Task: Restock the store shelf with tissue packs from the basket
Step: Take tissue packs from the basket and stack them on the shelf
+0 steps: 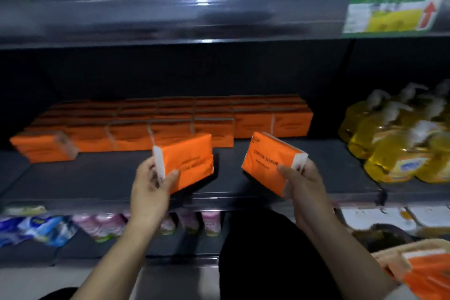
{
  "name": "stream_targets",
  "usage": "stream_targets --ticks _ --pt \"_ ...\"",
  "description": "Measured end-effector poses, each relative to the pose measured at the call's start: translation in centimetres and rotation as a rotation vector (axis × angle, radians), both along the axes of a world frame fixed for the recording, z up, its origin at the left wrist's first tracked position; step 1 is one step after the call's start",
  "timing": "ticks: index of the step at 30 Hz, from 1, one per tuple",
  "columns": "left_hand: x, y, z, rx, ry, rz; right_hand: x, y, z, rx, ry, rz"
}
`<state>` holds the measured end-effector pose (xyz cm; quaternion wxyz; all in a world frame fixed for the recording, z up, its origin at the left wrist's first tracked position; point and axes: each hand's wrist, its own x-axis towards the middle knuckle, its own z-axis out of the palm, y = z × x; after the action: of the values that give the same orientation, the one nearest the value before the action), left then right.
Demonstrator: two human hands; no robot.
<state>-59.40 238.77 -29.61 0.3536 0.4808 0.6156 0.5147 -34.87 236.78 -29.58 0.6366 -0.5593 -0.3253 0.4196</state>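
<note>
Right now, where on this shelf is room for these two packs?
Bare: the shelf's front strip, between the orange rows and the lip. Crowded: the back, and the right end with yellow bottles.

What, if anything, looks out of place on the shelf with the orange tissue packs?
The leftmost orange tissue packs sit turned at an angle, out of line with the straight rows beside them on the shelf. Nothing looks spilled or damaged.
</note>
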Motion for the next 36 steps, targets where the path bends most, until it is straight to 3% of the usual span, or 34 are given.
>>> stream_targets --ticks 7,17,29,36 --pt "-4.1 1.8 -2.1 -0.044 -0.093 0.084 -4.2 5.5 0.0 -0.129 -0.169 0.179" --pt "-2.9 5.8 -2.3 -0.012 -0.063 -0.005 -2.9 8.9 -2.6 -0.141 -0.734 0.111" --pt "-1.7 5.4 -3.3 -0.102 -0.064 -0.042 4.2 10.1 -3.7 -0.177 -0.608 -0.114" --pt "-0.8 5.6 -3.9 -0.114 -0.132 -0.077 4.1 12.2 -3.2 -0.166 -0.697 -0.090"
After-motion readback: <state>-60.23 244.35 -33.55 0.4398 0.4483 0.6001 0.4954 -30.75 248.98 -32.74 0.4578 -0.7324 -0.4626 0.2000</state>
